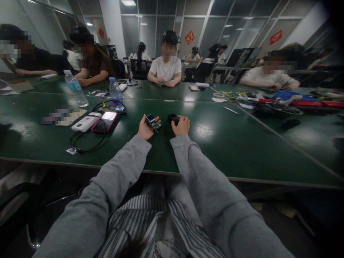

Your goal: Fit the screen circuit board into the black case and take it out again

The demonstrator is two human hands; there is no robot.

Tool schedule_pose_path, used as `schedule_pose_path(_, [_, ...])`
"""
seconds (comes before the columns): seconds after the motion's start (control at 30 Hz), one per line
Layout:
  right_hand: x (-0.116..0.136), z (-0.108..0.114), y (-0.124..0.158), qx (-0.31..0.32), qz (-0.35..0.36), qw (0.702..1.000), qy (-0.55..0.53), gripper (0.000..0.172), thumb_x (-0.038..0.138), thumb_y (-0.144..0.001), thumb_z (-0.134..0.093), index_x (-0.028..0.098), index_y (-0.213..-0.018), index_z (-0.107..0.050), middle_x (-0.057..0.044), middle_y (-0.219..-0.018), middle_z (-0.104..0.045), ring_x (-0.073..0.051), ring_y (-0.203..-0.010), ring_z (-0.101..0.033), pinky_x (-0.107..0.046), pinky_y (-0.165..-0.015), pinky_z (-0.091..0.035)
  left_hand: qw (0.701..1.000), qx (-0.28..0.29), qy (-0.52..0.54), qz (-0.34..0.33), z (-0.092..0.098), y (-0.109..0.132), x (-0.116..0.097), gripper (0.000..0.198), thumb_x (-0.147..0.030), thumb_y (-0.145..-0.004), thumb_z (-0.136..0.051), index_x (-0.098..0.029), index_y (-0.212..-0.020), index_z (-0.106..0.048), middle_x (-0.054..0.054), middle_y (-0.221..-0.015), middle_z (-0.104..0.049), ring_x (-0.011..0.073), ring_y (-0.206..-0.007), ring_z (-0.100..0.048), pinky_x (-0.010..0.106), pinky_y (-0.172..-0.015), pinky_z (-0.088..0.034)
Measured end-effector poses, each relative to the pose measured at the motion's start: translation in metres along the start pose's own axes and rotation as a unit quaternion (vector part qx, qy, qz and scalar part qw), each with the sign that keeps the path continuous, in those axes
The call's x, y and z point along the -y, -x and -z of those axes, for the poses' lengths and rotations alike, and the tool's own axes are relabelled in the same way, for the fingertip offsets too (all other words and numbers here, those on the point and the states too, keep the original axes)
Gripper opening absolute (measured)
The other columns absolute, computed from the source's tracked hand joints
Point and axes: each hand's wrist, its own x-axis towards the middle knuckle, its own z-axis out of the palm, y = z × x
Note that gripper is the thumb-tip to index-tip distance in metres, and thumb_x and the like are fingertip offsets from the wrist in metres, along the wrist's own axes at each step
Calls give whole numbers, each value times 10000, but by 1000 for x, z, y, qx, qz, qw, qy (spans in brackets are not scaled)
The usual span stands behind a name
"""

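My left hand (145, 129) rests on the green table (228, 143) and holds a small circuit board with a little screen (153, 122) between thumb and fingers. My right hand (181, 126) lies just to its right, fingers curled over a small black box-shaped part (172, 118) that stands on the table. Both arms wear grey sleeves and reach out from my lap.
To the left lie a red-cased phone (105, 121), a white power bank (85, 122) with a black cable, and two water bottles (116, 94) (76, 89). Several people sit around the far side. Coloured clutter (271, 101) covers the right end.
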Motion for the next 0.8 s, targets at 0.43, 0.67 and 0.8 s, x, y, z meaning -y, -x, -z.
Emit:
schedule_pose_path(0.43, [-3, -3, -1, 15, -8, 1000, 6, 385, 348, -822, -598, 158, -1149, -527, -164, -1153, -518, -321, -1097, -454, -487, -915, -409, 1000, -1, -6, -1, 0, 0, 0, 512, -546, -890, -521, -141, -1197, -582, 130, -1052, -724, 267, -1106, -641, 391, -948, -472])
schedule_pose_path(0.67, [-3, -3, -1, 24, -12, 1000, 9, 398, 357, -816, -605, 157, -1148, -514, -174, -1155, -539, -328, -1093, -476, -476, -910, -409, 1000, 1, -8, -1, 2, -2, 0, 514, -546, -905, -488, -159, -1232, -571, 122, -1074, -723, 266, -1073, -659, 405, -941, -477])
schedule_pose_path(0.8, [-3, -3, -1, 36, -13, 999, 11, 425, 349, -808, -610, 154, -1168, -495, -176, -1163, -541, -328, -1092, -488, -478, -914, -416, 1000, 2, -5, -1, 2, -2, 0, 542, -539, -903, -491, -146, -1272, -547, 128, -1094, -719, 267, -1091, -653, 401, -952, -474])
